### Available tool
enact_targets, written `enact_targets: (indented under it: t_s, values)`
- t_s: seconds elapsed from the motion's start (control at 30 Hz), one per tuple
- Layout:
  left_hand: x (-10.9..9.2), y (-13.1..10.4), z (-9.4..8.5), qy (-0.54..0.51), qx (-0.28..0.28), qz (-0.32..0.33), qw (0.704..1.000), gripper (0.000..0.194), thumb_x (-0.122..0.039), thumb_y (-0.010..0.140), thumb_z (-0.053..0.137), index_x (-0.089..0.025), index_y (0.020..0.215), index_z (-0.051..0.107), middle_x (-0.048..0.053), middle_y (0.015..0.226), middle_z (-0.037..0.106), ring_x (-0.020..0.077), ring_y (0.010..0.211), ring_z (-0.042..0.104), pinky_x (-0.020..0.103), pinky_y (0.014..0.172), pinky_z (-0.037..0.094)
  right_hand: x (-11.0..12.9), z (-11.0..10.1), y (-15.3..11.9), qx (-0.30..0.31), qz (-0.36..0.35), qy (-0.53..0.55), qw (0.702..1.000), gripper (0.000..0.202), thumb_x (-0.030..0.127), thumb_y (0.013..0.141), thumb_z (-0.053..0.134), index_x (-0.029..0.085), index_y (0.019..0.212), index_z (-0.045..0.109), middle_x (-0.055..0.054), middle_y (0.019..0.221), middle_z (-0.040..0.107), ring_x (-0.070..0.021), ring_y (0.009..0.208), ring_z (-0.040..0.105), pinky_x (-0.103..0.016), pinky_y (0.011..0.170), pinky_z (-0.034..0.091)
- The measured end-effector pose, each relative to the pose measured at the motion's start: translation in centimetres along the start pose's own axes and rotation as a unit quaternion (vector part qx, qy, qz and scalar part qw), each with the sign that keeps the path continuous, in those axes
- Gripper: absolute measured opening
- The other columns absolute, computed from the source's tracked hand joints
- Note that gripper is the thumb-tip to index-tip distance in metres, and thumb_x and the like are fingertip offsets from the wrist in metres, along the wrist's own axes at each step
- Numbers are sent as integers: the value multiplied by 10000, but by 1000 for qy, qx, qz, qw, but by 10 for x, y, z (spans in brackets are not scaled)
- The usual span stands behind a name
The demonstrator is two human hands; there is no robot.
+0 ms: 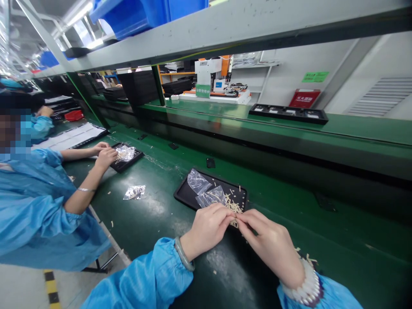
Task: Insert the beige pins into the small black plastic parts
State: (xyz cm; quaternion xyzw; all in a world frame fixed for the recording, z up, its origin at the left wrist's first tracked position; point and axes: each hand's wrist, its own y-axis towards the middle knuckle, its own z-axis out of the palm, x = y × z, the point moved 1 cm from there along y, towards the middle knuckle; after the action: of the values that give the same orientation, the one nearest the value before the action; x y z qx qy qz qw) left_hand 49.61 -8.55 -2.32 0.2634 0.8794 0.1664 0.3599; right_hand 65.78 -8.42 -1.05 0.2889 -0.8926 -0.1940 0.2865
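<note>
My left hand and my right hand meet fingertip to fingertip over the near right edge of a black tray. Both are closed in a pinch, and whatever sits between the fingertips is too small to make out. Just beyond the fingers, a heap of small beige strips lies in the tray. Left of the heap, two clear plastic bags rest in the same tray, the nearer one close to my left hand.
At left a co-worker in a blue smock handles pieces over another black tray. A small clear bag lies between us. Beige scraps are scattered by my right sleeve. A raised ledge runs behind, holding a compartmented tray.
</note>
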Motion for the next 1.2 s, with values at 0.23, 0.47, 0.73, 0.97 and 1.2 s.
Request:
enact_targets:
  t_s: [0.23,0.47,0.73,0.97,1.2]
  values:
    - [-3,-1,-2,98,17,51,994,162,-161,892,397,-160,900,559,39,865,623,173,820,548,295,739,441,7,6,-2,-52,-64,-128,988,197,176,867,452,173,793,635,-29,739,678,-132,559,603,-257,569,420]
    - [-8,1,-2,-33,0,-43,999,149,-194,887,415,-168,823,546,19,788,578,127,744,534,237,684,432,9,6,-3,-56,55,52,996,161,220,849,475,196,788,623,-18,732,668,-132,575,612,-236,564,462]
    - [-4,3,0,-130,-8,-119,984,160,-220,888,394,-173,782,503,-3,740,492,112,682,468,222,636,390,-17,11,2,-33,243,165,955,243,373,838,471,199,710,582,12,538,612,-141,445,586,-234,454,479]
    - [0,4,0,-207,17,-150,967,173,-249,888,375,-177,759,464,-13,724,460,117,681,431,232,653,385,-39,23,-3,18,130,29,991,165,293,814,496,226,802,647,-57,800,674,-246,803,601,-371,689,479]
    - [2,2,3,-156,37,-123,979,155,-200,890,367,-181,763,454,-6,754,471,122,714,448,239,676,389,-25,13,4,90,136,177,971,270,354,890,435,198,819,644,-27,769,676,-170,733,627,-277,671,511]
